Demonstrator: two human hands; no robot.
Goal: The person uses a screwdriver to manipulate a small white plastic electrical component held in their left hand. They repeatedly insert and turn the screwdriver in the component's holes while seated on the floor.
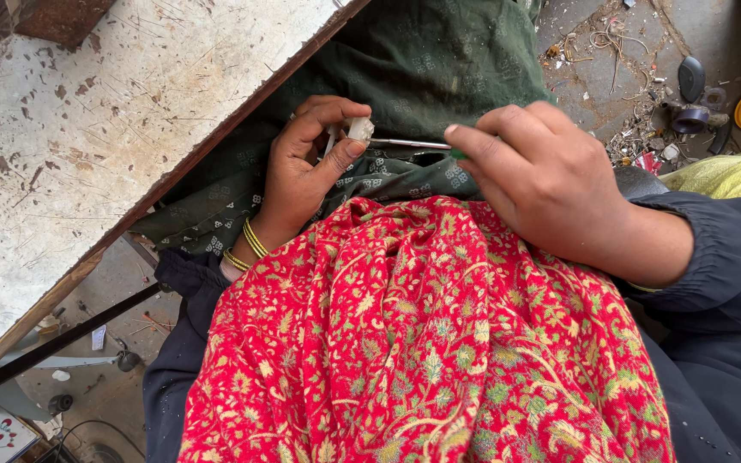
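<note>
Step in hand: tool work on a small part, held over the lap. Left hand (302, 167) pinches a small white piece (359, 129) between thumb and forefinger, above the green fabric (422, 69). Right hand (542, 176) grips a thin metal tool (409, 144) with a green handle, fingers closed round it, tip at the piece; contact probably made, though the view is unclear. Next move likely calls for a steady pinch and fine tip pressure.
</note>
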